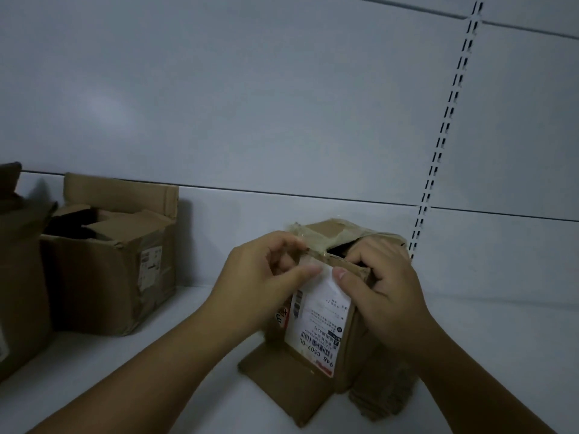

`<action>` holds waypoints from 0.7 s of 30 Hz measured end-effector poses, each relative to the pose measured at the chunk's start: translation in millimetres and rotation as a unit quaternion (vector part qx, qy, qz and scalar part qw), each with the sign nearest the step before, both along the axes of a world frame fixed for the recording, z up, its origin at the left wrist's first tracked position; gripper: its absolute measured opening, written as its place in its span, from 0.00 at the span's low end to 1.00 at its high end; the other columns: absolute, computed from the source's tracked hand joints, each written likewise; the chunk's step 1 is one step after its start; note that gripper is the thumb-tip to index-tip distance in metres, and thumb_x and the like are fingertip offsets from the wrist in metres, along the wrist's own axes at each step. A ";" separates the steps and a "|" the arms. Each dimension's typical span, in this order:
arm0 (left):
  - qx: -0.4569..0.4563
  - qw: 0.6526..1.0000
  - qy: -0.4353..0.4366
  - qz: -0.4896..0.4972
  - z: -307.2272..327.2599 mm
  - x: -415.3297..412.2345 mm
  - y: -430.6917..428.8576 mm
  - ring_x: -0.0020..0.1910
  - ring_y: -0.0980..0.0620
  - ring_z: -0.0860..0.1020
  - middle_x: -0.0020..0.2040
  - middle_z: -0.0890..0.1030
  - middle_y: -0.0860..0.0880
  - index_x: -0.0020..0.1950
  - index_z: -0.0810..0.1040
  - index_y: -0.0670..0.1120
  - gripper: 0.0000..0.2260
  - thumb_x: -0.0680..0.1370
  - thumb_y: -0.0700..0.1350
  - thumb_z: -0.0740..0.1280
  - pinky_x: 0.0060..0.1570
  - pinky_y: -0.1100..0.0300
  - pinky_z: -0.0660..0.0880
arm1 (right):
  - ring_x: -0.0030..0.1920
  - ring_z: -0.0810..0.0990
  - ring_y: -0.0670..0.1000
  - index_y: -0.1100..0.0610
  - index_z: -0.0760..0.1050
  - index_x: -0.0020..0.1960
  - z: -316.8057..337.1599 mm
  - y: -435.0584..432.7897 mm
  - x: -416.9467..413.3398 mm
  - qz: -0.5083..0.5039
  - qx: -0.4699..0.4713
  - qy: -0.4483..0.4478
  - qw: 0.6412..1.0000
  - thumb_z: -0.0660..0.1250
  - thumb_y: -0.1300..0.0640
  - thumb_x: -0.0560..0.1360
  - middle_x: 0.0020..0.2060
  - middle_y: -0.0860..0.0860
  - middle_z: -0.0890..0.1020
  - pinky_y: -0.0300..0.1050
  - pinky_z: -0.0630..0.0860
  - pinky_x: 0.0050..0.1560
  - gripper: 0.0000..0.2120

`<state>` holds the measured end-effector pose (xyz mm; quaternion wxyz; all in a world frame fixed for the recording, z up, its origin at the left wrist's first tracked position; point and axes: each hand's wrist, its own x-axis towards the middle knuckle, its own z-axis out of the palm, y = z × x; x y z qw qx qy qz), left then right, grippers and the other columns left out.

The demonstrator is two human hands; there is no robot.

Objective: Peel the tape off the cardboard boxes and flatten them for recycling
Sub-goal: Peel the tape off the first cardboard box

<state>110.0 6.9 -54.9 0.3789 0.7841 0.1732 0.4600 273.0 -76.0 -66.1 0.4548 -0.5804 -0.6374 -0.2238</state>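
Though the light is dim, the smooth grey-white wall panels (pixel 282 89) fill the upper two thirds of the frame. Thin dark seams divide them, and a slotted metal upright (pixel 451 120) runs down the right side. Below them lies a flat, pale shelf surface (pixel 188 386) with a matte finish.

At the far left edge stands part of a tall brown carton (pixel 22 277), cut off by the frame. Just beside it sits an open cardboard box (pixel 109 277). Its walls are dented and creased, its flaps are bent inward, and a small sticker is on its side.

The small cardboard box (pixel 351 339) stands upright on the shelf at lower centre-right, well apart from the other two. Its corrugated walls are rumpled and its top is torn open on a dark hollow. One lower flap (pixel 282 380) is splayed flat on the shelf toward the viewer. A white shipping label (pixel 319 317), glossy and printed with barcodes, covers the near face. Clear tape (pixel 300 230), wrinkled and fuzzy with torn paper fibres, clings along the top rim and over the far flap.

The left hand (pixel 260 277) reaches in from the lower left. Its thumb and forefinger are brought together, pinching the clear tape at the near top edge, while the other fingers are loosely curled beneath. The right hand (pixel 388 292) grips the small cardboard box from the right. Its thumb (pixel 340 274) presses on the upper edge of the shipping label, and its fingers are hooked over the rim into the opening.
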 end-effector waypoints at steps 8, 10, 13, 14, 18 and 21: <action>-0.077 0.993 0.040 0.079 -29.1 4.0 -5.9 0.30 0.57 0.78 0.30 0.80 0.52 0.37 0.79 0.49 0.07 0.69 0.48 0.75 0.32 0.63 0.77 | 0.46 0.72 0.41 0.44 0.71 0.40 2.4 -5.3 2.4 0.043 -0.027 0.025 0.998 0.62 0.44 0.69 0.38 0.40 0.76 0.45 0.67 0.49 0.05; 0.024 0.987 0.067 0.145 -30.0 3.9 0.5 0.34 0.59 0.76 0.33 0.78 0.56 0.38 0.76 0.52 0.09 0.67 0.51 0.76 0.35 0.66 0.74 | 0.43 0.75 0.44 0.46 0.73 0.37 7.5 -6.8 8.8 0.100 -0.044 0.062 0.992 0.64 0.46 0.68 0.37 0.42 0.77 0.44 0.69 0.47 0.05; 0.168 0.965 0.002 0.201 -16.7 -6.4 12.6 0.42 0.60 0.71 0.42 0.71 0.61 0.45 0.71 0.53 0.16 0.66 0.49 0.77 0.41 0.72 0.67 | 0.38 0.76 0.46 0.48 0.77 0.34 15.3 -12.4 27.6 0.211 -0.077 0.122 0.967 0.69 0.50 0.65 0.35 0.42 0.78 0.38 0.72 0.42 0.03; 0.162 0.969 -0.004 0.188 -11.0 -10.7 17.6 0.46 0.62 0.70 0.48 0.70 0.62 0.51 0.69 0.55 0.21 0.66 0.48 0.78 0.44 0.74 0.65 | 0.39 0.77 0.46 0.47 0.78 0.33 18.4 -14.8 34.8 0.235 -0.093 0.134 0.958 0.70 0.50 0.64 0.34 0.42 0.79 0.37 0.73 0.42 0.02; 0.155 0.978 0.132 0.038 4.0 -15.1 28.7 0.64 0.67 0.62 0.65 0.64 0.66 0.66 0.62 0.63 0.36 0.65 0.49 0.78 0.64 0.69 0.62 | 0.49 0.79 0.43 0.43 0.83 0.37 33.1 -25.5 58.7 0.214 -0.175 0.116 0.954 0.74 0.41 0.59 0.41 0.40 0.82 0.32 0.73 0.50 0.09; 0.224 0.960 0.165 -0.036 15.7 -5.4 28.1 0.65 0.66 0.68 0.65 0.73 0.61 0.63 0.73 0.58 0.27 0.66 0.52 0.76 0.65 0.72 0.64 | 0.56 0.75 0.40 0.42 0.83 0.43 41.9 -31.8 73.6 0.117 -0.212 0.018 0.970 0.73 0.41 0.65 0.50 0.37 0.80 0.29 0.70 0.53 0.09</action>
